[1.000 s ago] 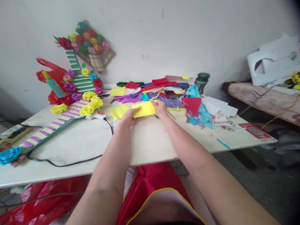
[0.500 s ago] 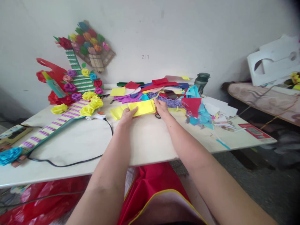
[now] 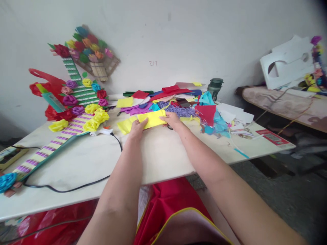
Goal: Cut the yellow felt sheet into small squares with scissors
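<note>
While the left hand, thumb on top, grips one end of a folded yellow sheet at mid-frame, the right hand has a closed, pinching grip on the other, above the desk where a white glue gun lies left of centre.

The pale worktop carries a pile of coloured sheets at twelve o'clock and white paper scraps toward three. A white corded glue gun lies at ten o'clock, beside a striped, flower-trimmed panel stretching to nine.
</note>
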Available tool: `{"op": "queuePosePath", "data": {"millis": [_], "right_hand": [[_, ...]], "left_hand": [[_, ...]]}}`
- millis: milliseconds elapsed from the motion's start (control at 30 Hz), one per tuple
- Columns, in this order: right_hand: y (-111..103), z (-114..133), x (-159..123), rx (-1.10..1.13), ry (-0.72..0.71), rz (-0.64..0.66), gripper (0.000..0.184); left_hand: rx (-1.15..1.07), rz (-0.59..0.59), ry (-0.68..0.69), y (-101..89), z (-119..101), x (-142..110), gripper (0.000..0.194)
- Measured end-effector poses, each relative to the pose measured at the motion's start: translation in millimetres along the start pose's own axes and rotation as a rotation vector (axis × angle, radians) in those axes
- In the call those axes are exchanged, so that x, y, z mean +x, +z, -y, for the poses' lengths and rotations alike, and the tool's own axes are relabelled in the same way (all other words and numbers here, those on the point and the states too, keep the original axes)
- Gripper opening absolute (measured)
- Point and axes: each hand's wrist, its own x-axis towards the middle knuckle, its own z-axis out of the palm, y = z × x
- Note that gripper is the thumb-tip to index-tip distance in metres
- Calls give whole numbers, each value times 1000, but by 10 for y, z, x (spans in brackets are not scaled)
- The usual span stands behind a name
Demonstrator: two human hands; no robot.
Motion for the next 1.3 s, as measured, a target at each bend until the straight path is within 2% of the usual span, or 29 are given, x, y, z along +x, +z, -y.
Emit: {"op": "queuePosePath", "data": {"millis": [133,267,467,667,867,1033,1167,1233,1300], "right_hand": [[-6,6,-15,5,-29,3,24],[-17,-1,-30,30,-65,17,27],[40,-30,-22,232,39,73,31],[86,-58,30,400,57,-7,23],[93,-35,38,468,61,-56,13],[18,34,37,490,61,-182,10],[-165,114,25,252,23,-271,17],[-272,158,15,-48,39,-318,17],[-363,209,1,-449,27,-308,15]], "left_hand": [[3,6,13,-3,24,11,40],[-71,40,7,60,-69,-83,36],[-81,140,-28,118,-145,-176,36],[-92,183,-5,134,-122,-166,41],[-87,169,-39,162,-185,-230,41],[-114,108,-64,154,-190,-232,36],[-137,31,-38,97,-156,-170,31],[-146,-3,-13,74,-147,-147,31],[-158,-21,8,63,-148,-139,31]]}}
